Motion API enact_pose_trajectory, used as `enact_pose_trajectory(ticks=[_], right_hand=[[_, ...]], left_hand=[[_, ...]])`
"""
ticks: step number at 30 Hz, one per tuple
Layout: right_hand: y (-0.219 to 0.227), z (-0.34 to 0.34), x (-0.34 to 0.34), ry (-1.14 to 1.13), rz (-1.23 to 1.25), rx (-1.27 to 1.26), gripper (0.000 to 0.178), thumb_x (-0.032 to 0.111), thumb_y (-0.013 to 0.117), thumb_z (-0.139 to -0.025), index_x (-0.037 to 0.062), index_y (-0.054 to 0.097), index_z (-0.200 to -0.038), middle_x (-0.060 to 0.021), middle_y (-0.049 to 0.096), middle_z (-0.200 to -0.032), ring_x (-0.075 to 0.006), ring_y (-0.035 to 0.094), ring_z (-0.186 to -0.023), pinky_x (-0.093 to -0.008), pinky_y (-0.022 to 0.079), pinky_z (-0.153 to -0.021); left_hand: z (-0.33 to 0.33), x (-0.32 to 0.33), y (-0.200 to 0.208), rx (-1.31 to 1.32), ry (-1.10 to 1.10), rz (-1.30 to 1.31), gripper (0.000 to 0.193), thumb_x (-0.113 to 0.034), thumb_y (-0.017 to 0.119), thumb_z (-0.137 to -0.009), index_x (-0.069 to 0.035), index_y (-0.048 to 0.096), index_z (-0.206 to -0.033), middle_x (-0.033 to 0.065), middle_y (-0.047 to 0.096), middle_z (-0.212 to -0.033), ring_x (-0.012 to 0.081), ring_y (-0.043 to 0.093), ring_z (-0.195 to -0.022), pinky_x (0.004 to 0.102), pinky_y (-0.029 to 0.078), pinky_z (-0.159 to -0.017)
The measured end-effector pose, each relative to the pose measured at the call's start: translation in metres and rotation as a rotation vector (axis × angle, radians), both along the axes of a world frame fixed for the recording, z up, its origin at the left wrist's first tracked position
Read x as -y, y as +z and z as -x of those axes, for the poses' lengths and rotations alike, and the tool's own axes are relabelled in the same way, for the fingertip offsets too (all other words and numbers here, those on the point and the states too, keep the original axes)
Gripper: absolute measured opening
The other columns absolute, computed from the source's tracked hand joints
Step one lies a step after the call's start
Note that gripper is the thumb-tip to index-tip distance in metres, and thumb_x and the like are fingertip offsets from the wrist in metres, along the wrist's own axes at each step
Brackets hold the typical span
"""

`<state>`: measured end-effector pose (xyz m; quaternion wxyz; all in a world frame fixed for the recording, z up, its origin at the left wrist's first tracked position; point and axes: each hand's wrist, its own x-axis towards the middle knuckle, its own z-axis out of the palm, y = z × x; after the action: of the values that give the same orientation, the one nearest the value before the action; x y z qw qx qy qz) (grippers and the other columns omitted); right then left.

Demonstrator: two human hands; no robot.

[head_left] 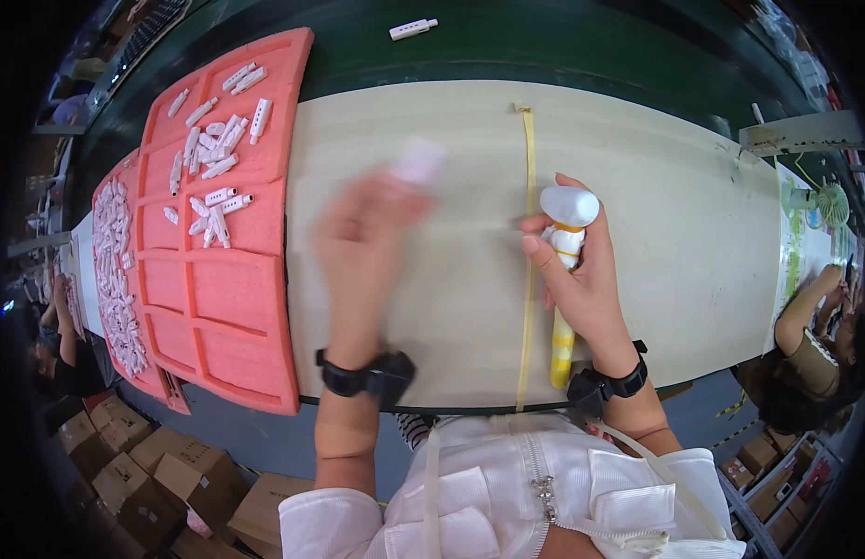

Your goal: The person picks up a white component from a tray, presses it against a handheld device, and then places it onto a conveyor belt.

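Even, fairly bright light falls on the beige counter (pixel 674 252), probably from overhead, leaving soft, faint shadows. The left hand (pixel 362 224) and the white piece (pixel 419 162) in it are smeared by motion blur; the right hand (pixel 591 289) is sharper. Fisheye distortion bends the counter's edges, and the view darkens to black at the rim; the cardboard boxes (pixel 204 470) look dim.
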<state>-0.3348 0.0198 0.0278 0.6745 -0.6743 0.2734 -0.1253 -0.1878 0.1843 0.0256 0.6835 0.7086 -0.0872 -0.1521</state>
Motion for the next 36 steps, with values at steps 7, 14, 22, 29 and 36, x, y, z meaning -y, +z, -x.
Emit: enact_pose_trajectory(ticks=[7,14,22,29,36], right_hand=[[-0.003,0.001,0.004,-0.010,-0.010,-0.027,0.062,0.015,0.068,-0.099,0.0106,0.035,-0.151,-0.0022,0.064,-0.105,-0.0044,0.054,-0.070,-0.0193,0.045,-0.048],[0.000,0.000,0.003,0.017,-0.017,-0.052,0.060,0.013,0.066,-0.100,0.0108,0.035,-0.151,-0.0019,0.063,-0.103,-0.0043,0.053,-0.067,-0.0196,0.045,-0.048],[-0.003,0.002,0.005,0.005,-0.069,-0.082,0.060,0.013,0.066,-0.100,0.0113,0.035,-0.151,-0.0018,0.063,-0.103,-0.0041,0.052,-0.065,-0.0197,0.044,-0.047],[0.011,0.001,0.000,0.067,-0.076,-0.007,0.052,0.014,0.055,-0.105,0.0103,0.034,-0.152,-0.0039,0.064,-0.104,-0.0049,0.051,-0.056,-0.0195,0.043,-0.047],[0.000,0.005,-0.012,0.211,0.080,-0.067,0.049,0.013,0.047,-0.106,0.0089,0.033,-0.153,-0.0070,0.064,-0.104,-0.0067,0.050,-0.052,-0.0232,0.043,-0.048]], left_hand=[[-0.105,-0.032,-0.002,-0.052,0.361,0.319,0.042,-0.028,0.064,-0.103,-0.001,0.058,-0.135,0.0149,0.073,-0.105,0.0187,0.072,-0.081,0.0262,0.058,-0.072],[-0.185,0.087,-0.020,0.605,-0.251,-0.706,0.046,-0.024,0.073,-0.092,-0.013,0.061,-0.134,0.0136,0.073,-0.091,0.0276,0.072,-0.081,0.0377,0.056,-0.076],[-0.166,0.094,-0.014,0.684,-0.456,-0.540,0.021,-0.017,0.064,-0.099,-0.007,0.059,-0.117,0.0103,0.070,-0.086,0.0163,0.066,-0.074,0.0307,0.052,-0.071],[0.001,0.031,-0.012,0.521,-0.455,-0.335,0.020,-0.008,0.073,-0.091,-0.005,0.066,-0.110,0.0086,0.070,-0.089,0.0208,0.065,-0.079,0.0356,0.050,-0.076],[0.028,0.023,-0.038,0.735,-0.291,-0.341,0.020,-0.008,0.083,-0.076,-0.009,0.076,-0.095,0.0014,0.069,-0.087,0.0207,0.063,-0.084,0.0375,0.043,-0.082]])
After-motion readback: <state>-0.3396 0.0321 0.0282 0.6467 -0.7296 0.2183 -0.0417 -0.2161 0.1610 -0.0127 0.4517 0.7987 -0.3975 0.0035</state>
